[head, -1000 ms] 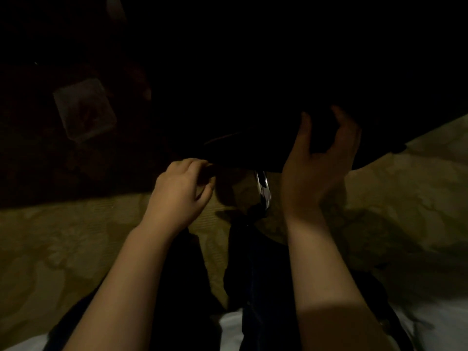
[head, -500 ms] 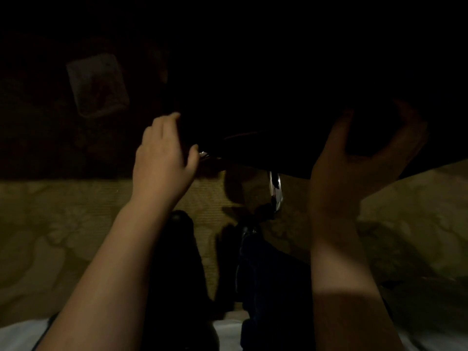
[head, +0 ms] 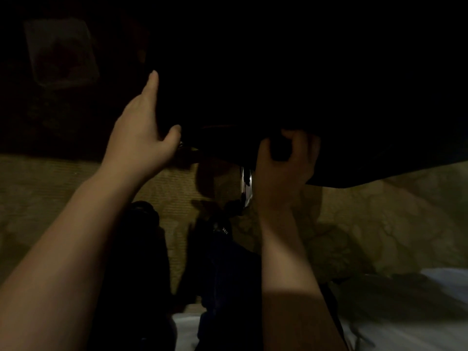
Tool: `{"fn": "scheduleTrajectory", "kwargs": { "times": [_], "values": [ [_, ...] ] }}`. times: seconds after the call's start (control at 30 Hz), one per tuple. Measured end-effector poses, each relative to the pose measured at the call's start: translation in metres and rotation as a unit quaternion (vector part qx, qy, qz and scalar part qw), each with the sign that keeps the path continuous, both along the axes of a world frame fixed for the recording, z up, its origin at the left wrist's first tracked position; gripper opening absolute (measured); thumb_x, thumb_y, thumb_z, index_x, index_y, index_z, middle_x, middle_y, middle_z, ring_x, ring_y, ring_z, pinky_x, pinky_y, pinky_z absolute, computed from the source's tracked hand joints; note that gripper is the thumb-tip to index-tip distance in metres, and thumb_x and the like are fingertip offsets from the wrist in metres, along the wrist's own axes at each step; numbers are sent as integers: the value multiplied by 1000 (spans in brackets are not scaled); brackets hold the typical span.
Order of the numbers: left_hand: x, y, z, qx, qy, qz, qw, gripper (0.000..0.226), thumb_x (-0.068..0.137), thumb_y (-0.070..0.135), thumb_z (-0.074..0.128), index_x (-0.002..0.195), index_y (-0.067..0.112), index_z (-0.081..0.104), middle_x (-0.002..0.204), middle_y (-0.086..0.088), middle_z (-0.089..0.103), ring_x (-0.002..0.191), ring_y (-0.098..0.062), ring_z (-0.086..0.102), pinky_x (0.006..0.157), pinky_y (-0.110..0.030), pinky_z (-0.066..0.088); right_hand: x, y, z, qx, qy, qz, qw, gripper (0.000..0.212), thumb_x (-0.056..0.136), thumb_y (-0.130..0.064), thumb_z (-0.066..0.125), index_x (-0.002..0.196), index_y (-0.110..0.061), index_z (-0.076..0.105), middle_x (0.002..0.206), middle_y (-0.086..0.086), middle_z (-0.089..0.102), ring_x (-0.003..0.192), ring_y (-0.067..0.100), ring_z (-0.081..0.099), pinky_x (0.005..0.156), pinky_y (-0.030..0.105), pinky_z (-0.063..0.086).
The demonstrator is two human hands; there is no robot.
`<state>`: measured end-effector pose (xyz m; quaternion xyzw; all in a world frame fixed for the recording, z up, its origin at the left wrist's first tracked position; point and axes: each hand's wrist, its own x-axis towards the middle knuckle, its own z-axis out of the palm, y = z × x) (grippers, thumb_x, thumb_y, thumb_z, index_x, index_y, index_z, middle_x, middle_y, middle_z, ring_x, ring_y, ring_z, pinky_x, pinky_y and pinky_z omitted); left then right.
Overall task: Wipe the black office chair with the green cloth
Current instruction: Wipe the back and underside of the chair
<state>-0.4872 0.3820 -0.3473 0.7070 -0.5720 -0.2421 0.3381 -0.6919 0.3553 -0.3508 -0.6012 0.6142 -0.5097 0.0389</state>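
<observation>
Black office chair (head: 304,84) above hands: left hand (head: 141,133) flat on side, right hand (head: 286,168) grips lower edge.

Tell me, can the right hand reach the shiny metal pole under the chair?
Probably yes: the pole sits right beside the right hand, nothing between, though its fingers grip a dark thing under the chair.

The black office chair (head: 304,84) fills the upper part of the view as a broad, nearly featureless dark mass. Its curved lower edge runs out to the right above a tan patterned carpet (head: 379,224). A shiny chrome column (head: 246,184) shows beneath it. The left hand (head: 144,127) lies flat along its left edge, and the right hand (head: 286,163) curls round its lower rim.
</observation>
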Motion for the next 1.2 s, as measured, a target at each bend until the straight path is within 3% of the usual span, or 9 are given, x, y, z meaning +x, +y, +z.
{"fn": "scheduleTrajectory", "kwargs": {
  "times": [0.1,0.2,0.27,0.43,0.53,0.67,0.93,1.13,1.2],
  "values": [
    [0,-1,-1,-3,8,-4,1000,84,91,21,63,157,21,11,153,-7,37,140,-23,34,106,-29,30,2,1,-17,82,49,10,995,17,75,-8,75,89,0,68,105,22,60,95,32,60,71,18,38],
    [1,0,-5,-10,13,-3,1000,84,92,23,63,157,24,11,155,-4,34,140,-18,32,104,-26,28,2,3,-25,144,84,16,986,19,78,-8,75,94,-1,70,112,20,61,103,34,60,76,29,45],
    [2,1,-8,-17,16,-1,1000,84,91,25,63,157,25,11,155,-2,34,138,-13,32,103,-23,28,4,4,-17,122,68,10,990,17,79,-7,74,94,0,70,111,22,62,103,35,61,77,24,43],
    [3,-1,-10,-24,31,2,999,81,92,30,63,156,29,12,153,2,37,126,5,26,95,-7,24,2,4,32,-50,26,-23,998,19,79,-5,72,91,8,67,97,30,62,95,30,61,85,2,34],
    [2,0,-9,-26,24,4,999,79,94,28,61,156,25,13,153,-2,38,129,0,29,99,-14,27,-6,2,51,-114,15,-58,992,24,80,-8,71,94,11,66,100,33,62,101,24,53,91,3,34],
    [-1,1,-5,-27,22,3,999,75,95,24,57,157,21,15,152,-7,39,138,-20,37,104,-26,32,-9,1,54,-124,24,-55,990,23,78,-2,72,95,12,65,102,33,61,101,23,52,91,3,34],
    [-6,1,-4,-25,44,14,999,74,94,28,55,156,22,16,151,-8,41,135,-25,42,107,-38,37,-11,-3,42,-113,10,-19,993,16,75,1,74,87,8,68,98,29,60,99,23,56,89,9,41],
    [-6,3,-2,-18,70,7,997,75,89,34,44,157,25,15,153,-4,39,135,-22,43,108,-37,39,-7,0,9,-11,8,1,1000,15,75,-3,75,87,3,70,103,28,60,99,25,57,83,5,38],
    [-7,3,-1,-13,80,8,997,75,88,36,44,157,26,14,153,-3,39,136,-21,42,109,-39,39,-4,0,-4,49,21,18,998,16,74,-4,75,88,1,70,105,25,61,99,33,61,81,16,44]
  ]
}}
